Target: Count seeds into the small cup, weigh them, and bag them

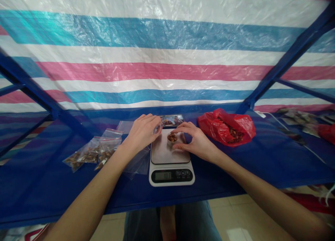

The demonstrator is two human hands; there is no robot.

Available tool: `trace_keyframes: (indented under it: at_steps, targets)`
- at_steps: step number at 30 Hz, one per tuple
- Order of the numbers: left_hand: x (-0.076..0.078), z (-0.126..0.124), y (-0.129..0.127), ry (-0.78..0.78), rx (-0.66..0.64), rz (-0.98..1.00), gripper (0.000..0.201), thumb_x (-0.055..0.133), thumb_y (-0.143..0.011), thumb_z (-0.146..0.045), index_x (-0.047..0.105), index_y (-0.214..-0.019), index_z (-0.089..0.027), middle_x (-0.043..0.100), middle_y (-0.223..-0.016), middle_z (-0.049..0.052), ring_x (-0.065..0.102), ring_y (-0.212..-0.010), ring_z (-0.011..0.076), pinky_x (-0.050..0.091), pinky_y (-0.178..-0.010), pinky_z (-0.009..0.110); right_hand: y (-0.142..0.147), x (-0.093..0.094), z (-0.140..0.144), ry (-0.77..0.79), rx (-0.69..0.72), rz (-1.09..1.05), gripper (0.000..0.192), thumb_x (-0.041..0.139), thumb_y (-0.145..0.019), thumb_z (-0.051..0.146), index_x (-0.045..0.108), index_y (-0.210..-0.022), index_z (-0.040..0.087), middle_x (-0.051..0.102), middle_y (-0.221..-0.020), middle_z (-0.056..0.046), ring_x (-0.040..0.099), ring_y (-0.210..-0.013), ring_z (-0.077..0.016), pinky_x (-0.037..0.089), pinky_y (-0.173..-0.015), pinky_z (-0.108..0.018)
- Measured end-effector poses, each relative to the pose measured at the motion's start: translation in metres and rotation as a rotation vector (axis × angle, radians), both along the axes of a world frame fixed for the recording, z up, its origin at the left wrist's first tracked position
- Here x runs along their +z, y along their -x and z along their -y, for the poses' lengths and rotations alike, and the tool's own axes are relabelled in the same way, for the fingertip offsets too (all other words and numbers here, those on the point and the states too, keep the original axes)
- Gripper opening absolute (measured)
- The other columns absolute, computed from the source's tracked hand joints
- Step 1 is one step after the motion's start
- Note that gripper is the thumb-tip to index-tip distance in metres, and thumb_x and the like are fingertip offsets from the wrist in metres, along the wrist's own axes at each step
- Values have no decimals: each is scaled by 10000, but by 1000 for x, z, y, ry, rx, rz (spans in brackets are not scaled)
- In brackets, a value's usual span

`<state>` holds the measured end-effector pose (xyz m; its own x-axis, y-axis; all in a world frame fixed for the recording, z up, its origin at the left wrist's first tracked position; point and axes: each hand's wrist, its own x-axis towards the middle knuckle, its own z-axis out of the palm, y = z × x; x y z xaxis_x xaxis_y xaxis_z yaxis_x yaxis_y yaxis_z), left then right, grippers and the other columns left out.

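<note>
R hand (196, 142) sits on the scale (171, 164) platform w/ fingers curved, half-open, cupped around a small cup of nuts (172, 138); thumb touches the cup's near-right side, index arches over its far side. Can't tell if it's a firm grip or just a loose hold. L hand (142, 132) hovers at the platform's left-rear edge, fingers bent and close together, tips pinching a clear plastic bag (157, 128); the bag's mouth is just left of the cup, near but apart.

Around: under the L wrist lies an empty clear zip bag (137, 162), partly tucked against the scale's left side. Further left of the L fingers, filled bags of nuts (91, 153) lie on the blue table (235, 171). Beyond both sets of fingertips, a phone (172, 121) lies flat. Right of the R fingers, well apart, a red plastic bag (227, 126) holds more nuts. Scale display faces the person; digits too blurred to read.
</note>
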<state>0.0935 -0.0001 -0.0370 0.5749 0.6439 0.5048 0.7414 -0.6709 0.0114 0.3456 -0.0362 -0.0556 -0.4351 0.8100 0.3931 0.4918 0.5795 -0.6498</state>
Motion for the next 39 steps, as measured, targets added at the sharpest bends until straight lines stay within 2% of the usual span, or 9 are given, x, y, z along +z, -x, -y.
trace_keyframes:
  at_steps: [8, 11, 15, 20, 24, 29, 35, 39]
  targets:
    - [-4, 0, 0, 85, -72, 70, 97, 592, -991, -148, 658, -939, -197, 757, -965, 51, 679, -892, 225, 518, -786, 339, 4, 7, 1, 9, 8, -54, 267, 894, -825, 250, 802, -1074, 226, 759, -1121, -88, 674, -1087, -283, 540, -976, -476]
    - [-4, 1, 0, 95, -77, 86, 107, 601, -974, -126, 667, -929, -198, 759, -962, 45, 684, -885, 217, 525, -784, 332, 6, 10, -1, 24, -3, -124, 273, 880, -830, 272, 784, -1081, 226, 790, -1102, -70, 704, -1070, -269, 543, -984, -452]
    - [-1, 2, -2, 80, -32, 61, 84, 644, -948, -132, 665, -894, -192, 752, -906, 45, 681, -857, 225, 523, -769, 336, 13, 18, -6, 53, 8, -206, 265, 847, -836, 274, 767, -1080, 207, 806, -1108, -62, 742, -1016, -243, 568, -949, -402]
    - [-1, 3, -3, 89, 57, 16, 82, 655, -960, -161, 716, -1011, -181, 764, -970, 74, 702, -929, 253, 536, -821, 354, 26, 29, -13, 47, 59, -177, 222, 810, -876, 263, 769, -1091, 226, 807, -1156, -46, 748, -1068, -233, 556, -1007, -395]
    - [1, 5, -4, 157, 154, 8, 134, 696, -949, -207, 718, -1078, -180, 758, -1008, 82, 706, -972, 279, 532, -839, 370, 34, 36, -19, -32, 3, -58, 243, 808, -863, 249, 774, -1103, 235, 812, -1112, -50, 740, -1007, -251, 565, -944, -411]
    - [5, 6, -7, 249, 230, 39, 129, 682, -944, -205, 697, -1071, -195, 760, -1052, 79, 706, -1010, 283, 512, -831, 365, 42, 48, -24, -174, -34, 152, 138, 808, -874, 241, 790, -1010, 223, 805, -1007, -48, 690, -927, -251, 515, -881, -399]
    - [4, 6, -8, 283, 283, 97, 108, 678, -932, -215, 674, -1038, -197, 752, -1000, 74, 715, -972, 290, 494, -785, 356, 48, 61, -24, -272, -34, 402, 149, 778, -930, 266, 780, -1057, 188, 738, -960, -62, 606, -964, -257, 434, -906, -395]
    - [2, 5, -10, 307, 283, 172, 121, 697, -905, -201, 667, -1021, -186, 769, -989, 92, 732, -956, 304, 494, -772, 354, 53, 73, -23, -398, -14, 564, 176, 741, -969, 255, 770, -1119, 169, 685, -1031, -97, 551, -1016, -278, 400, -891, -396]
